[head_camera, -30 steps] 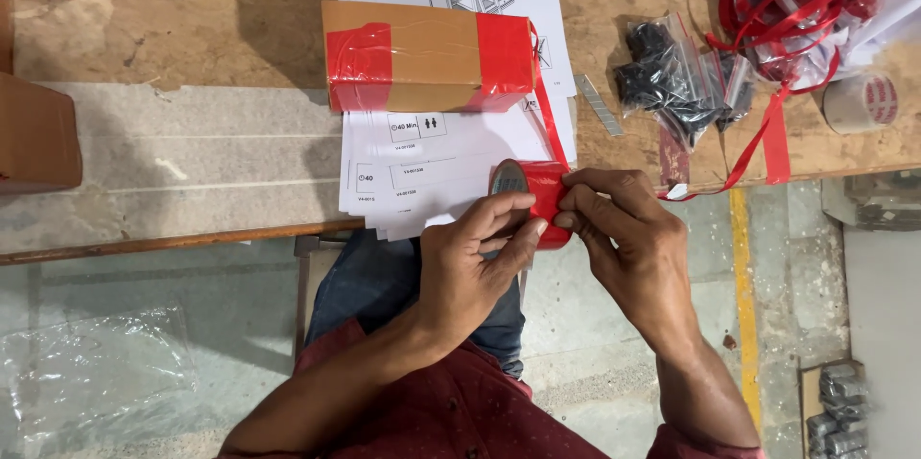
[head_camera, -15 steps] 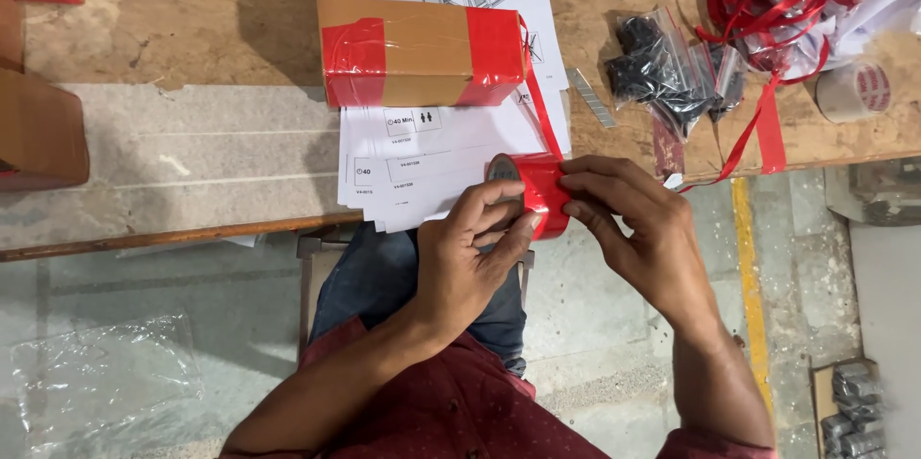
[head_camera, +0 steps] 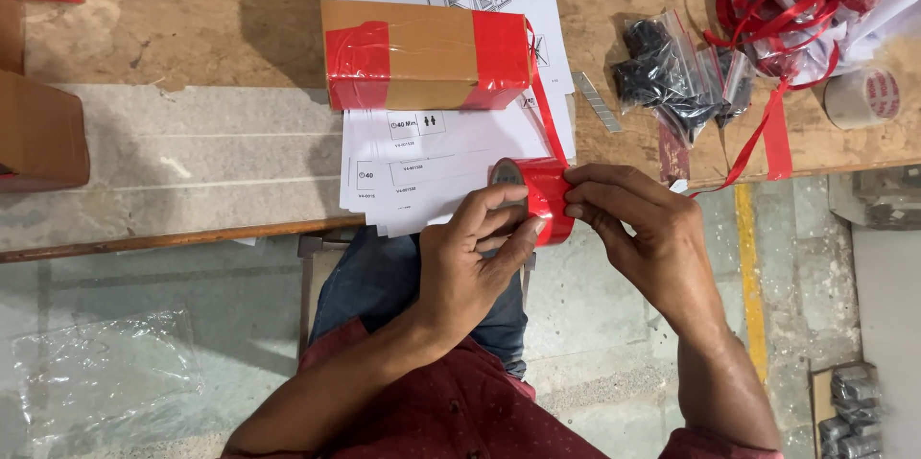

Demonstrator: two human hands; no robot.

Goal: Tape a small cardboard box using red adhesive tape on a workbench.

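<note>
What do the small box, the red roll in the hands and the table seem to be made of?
The box looks like brown cardboard, matte, its ends wrapped in glossy red tape. The red roll seems to be plastic adhesive tape: it shines, and a strip runs from it up to the box. The table looks like bare, worn wood or plywood, with visible grain and stains.

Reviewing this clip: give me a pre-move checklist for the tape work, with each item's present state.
1. Left hand grips the red tape roll: ok.
2. Right hand fingers pinch the roll's outer edge: ok.
3. Tape strip runs unbroken from roll to cardboard box: ok.
4. Box rests flat on the paper sheets: ok.
5. Strip free of twists: cannot tell.
6. Red bands cover both box ends: ok.
</note>
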